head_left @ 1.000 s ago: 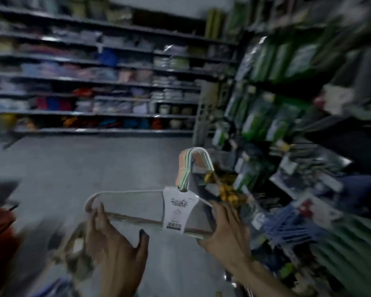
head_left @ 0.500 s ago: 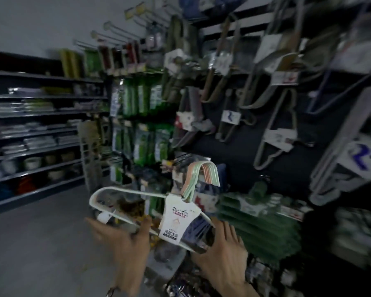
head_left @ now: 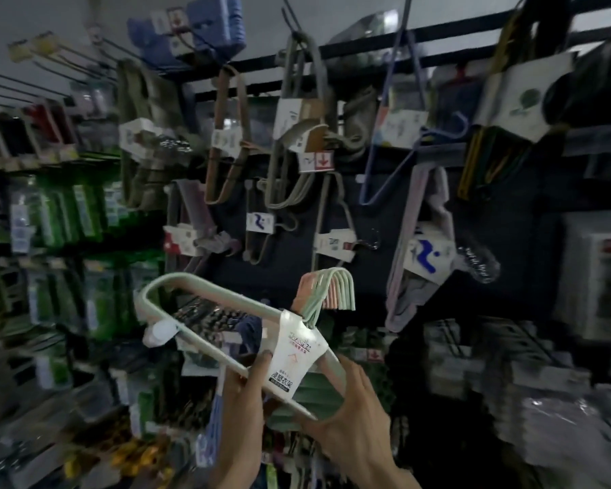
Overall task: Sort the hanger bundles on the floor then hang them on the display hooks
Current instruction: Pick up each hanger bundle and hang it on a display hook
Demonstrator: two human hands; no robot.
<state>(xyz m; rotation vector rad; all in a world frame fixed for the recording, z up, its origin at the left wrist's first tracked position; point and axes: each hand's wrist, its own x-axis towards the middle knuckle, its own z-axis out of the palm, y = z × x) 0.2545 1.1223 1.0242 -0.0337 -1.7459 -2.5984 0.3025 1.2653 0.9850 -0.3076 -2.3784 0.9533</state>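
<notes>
Item: bundle of pale mint-green and pink plastic hangers, white card label at neck, hooks uppermost. Location: held tilted at chest height, off floor, in front of dark display panel, below hung grey hanger bundle and beside lilac hanger bundle. Left hand: grips lower bar, thumb raised by label. Right hand: fingers curled round right shoulder end.

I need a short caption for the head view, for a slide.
Left hand and right hand hold a pastel hanger bundle before the display wall of hung hanger packs.
</notes>
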